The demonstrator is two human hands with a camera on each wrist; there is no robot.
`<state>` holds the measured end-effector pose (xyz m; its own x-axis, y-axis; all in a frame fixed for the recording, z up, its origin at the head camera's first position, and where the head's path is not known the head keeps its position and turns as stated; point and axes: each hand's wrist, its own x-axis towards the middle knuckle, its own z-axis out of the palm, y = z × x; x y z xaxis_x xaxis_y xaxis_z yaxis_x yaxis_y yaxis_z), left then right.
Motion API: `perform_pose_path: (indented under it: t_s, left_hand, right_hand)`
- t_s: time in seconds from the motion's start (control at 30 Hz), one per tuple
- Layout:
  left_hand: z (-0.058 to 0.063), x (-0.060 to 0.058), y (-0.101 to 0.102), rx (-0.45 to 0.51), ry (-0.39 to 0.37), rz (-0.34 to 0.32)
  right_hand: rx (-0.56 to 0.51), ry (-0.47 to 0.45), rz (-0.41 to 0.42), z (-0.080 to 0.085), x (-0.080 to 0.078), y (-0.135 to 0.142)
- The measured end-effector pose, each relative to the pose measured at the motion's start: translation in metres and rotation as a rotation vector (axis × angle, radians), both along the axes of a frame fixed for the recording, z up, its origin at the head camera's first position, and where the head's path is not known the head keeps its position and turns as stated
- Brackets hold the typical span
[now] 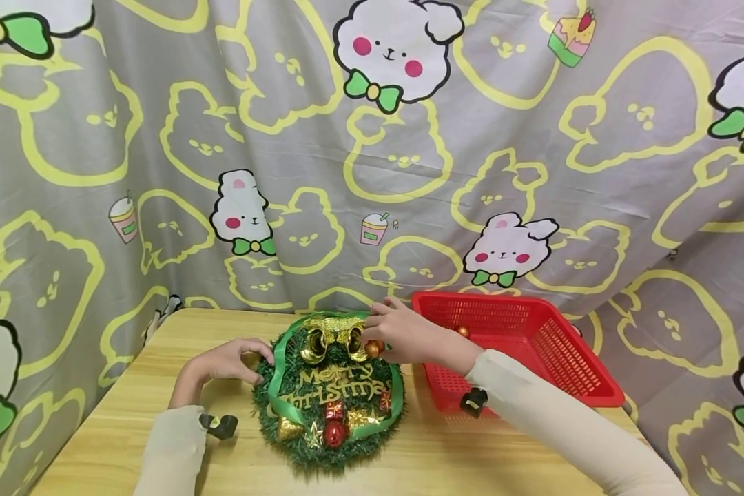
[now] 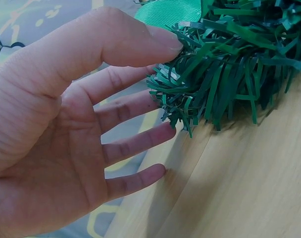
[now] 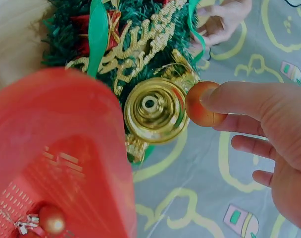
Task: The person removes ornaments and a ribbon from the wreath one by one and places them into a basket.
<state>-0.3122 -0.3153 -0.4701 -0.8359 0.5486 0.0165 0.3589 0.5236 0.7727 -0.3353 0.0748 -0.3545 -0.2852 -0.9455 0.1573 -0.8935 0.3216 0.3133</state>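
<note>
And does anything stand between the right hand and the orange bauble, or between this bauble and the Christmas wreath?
Nothing visible separates the right hand from the orange bauble, which it pinches. On the Christmas wreath, the nearer gold bell is close beside the bauble and may obstruct it on that side; contact is unclear.

The left hand (image 2: 66, 114) is at 9 o'clock. Its thumb and first two fingers pinch the edge of some bushy green tinsel (image 2: 215, 74) at 2 o'clock. The little finger sticks out, not touching it. A shiny green ribbon (image 2: 168, 12) is at 12 o'clock, a wooden table (image 2: 229, 168) at 4 o'clock, and patterned cloth (image 2: 22, 25) at 10 o'clock.
</note>
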Motion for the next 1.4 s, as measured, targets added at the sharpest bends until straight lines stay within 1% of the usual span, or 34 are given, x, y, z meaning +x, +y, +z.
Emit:
perform_pose_path:
  t_s: [0.17,0.4,0.63,0.77,1.03,1.23,1.4]
  left_hand:
    - [-0.003,-0.002,-0.001,-0.016,0.007,0.011]
    - [-0.001,-0.002,0.0,0.002,0.011,-0.011]
    - [0.002,0.0,0.0,-0.005,0.005,0.0]
    - [0.003,0.001,0.0,0.002,0.002,-0.005]
    - [0.003,0.001,0.001,0.01,-0.005,-0.007]
    - [0.002,0.0,0.001,0.011,-0.012,-0.006]
    - [0.0,0.0,0.001,-0.009,-0.02,0.008]
  right_hand:
    - [-0.039,-0.03,-0.034,0.007,-0.002,0.015]
    - [-0.117,-0.046,-0.046,0.015,-0.002,0.031]
    - [-0.132,-0.035,-0.098,0.024,-0.005,0.049]
    - [-0.139,-0.036,-0.118,0.028,-0.008,0.061]
    - [-0.168,-0.083,-0.188,0.031,-0.015,0.084]
    - [-0.173,-0.052,-0.228,0.032,-0.021,0.1]
    - [-0.174,-0.066,-0.255,0.03,-0.031,0.111]
